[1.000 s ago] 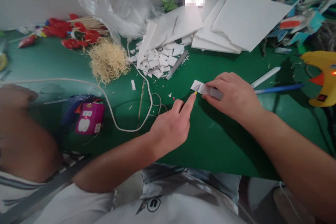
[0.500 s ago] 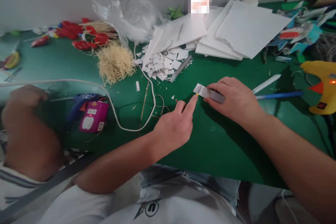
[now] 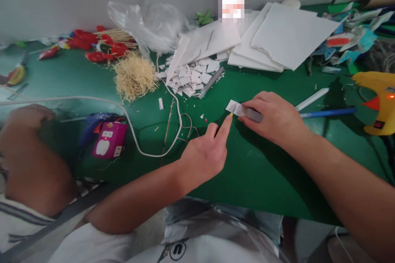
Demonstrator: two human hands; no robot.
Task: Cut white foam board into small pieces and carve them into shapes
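My right hand (image 3: 271,113) is closed over a flat grey strip (image 3: 254,115), fingers on its upper edge and thumb below. A small white piece (image 3: 233,107) with a creased-looking surface extends from the strip's left end. My left hand (image 3: 205,152) has its index finger stretched to the lower edge of this white piece, the other visible fingers curled. A small yellow bit (image 3: 231,114) shows at that fingertip; its kind is unclear. The left thumb is hidden. Another grey strip (image 3: 211,82) leans by a heap of white foam scraps (image 3: 193,76).
White foam sheets (image 3: 293,33) are stacked behind. A yellow glue gun (image 3: 375,98) lies right, near a blue pen-like stick (image 3: 330,112). Leftward are a white cable (image 3: 148,154), a magenta socket box (image 3: 109,139), straw-like fibres (image 3: 135,76) and another person's arm (image 3: 33,156).
Both hands stay almost in place around the white piece and grey strip. The view has shifted slightly. The other person's hand at left has barely moved.
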